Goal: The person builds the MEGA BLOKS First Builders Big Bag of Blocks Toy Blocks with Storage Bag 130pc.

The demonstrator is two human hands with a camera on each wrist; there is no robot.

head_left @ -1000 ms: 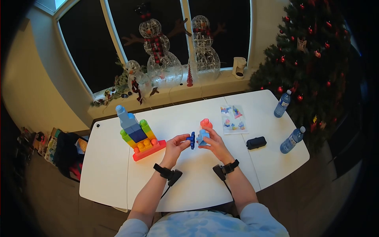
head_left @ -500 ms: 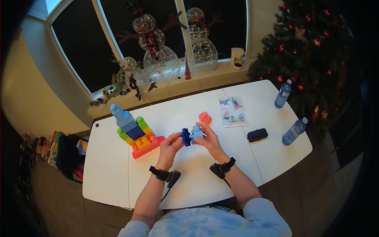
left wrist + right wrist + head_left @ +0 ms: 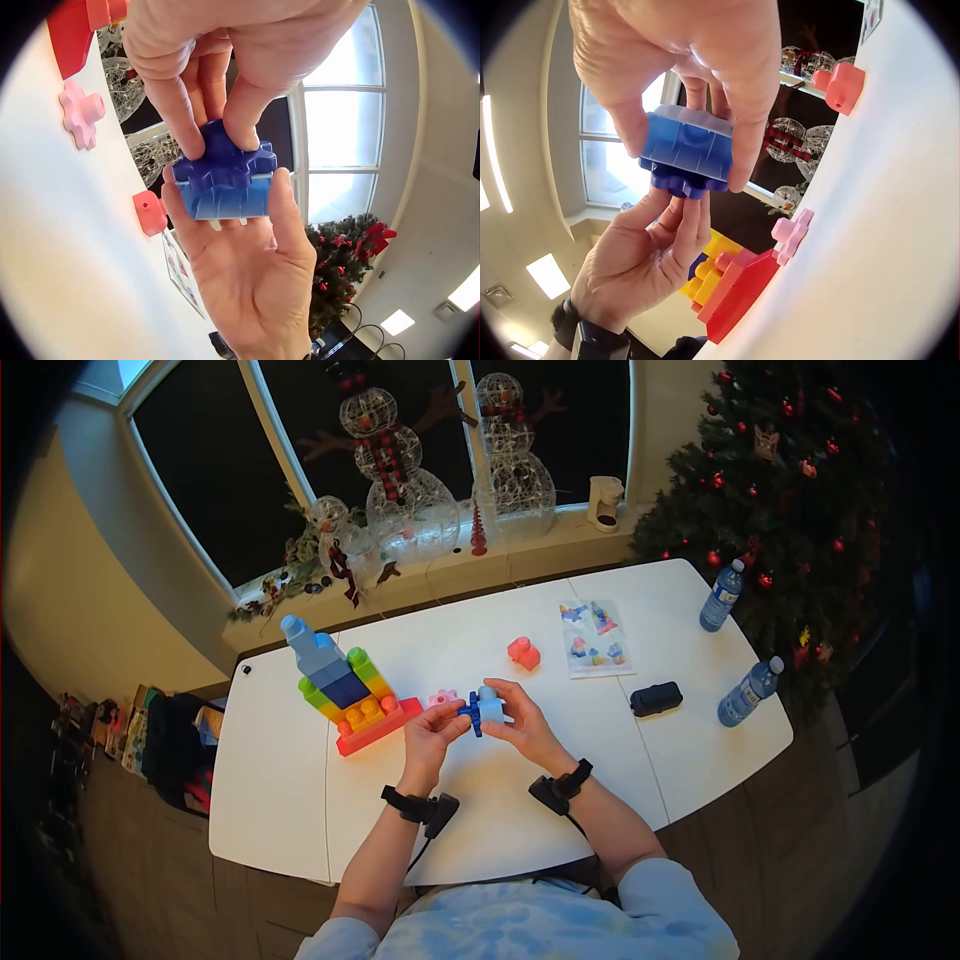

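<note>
My left hand (image 3: pixel 430 740) pinches the stub of a dark blue gear (image 3: pixel 225 163) between thumb and fingers. Opposite it, my right hand (image 3: pixel 530 725) grips a light blue building block (image 3: pixel 490 708) by its sides. Gear and block meet face to face above the table, the gear's toothed rim against the block in both wrist views. Left of the hands stands a block build (image 3: pixel 345 690) of blue, green, yellow and orange pieces on a long red base. A pink gear (image 3: pixel 442 698) lies just beyond my left hand, and a coral-red block (image 3: pixel 523 653) sits farther back.
A picture sheet (image 3: pixel 596 640) lies on the white table (image 3: pixel 270 790) at the back right, with a black case (image 3: pixel 656 699) in front of it. Two water bottles (image 3: pixel 721 596) stand along the right edge. A decorated tree (image 3: pixel 780 490) rises behind that corner.
The dark blue gear and light blue block, apart one second ago, have come together between my hands. Both hands have shifted slightly left, uncovering the coral-red block and pink gear.
</note>
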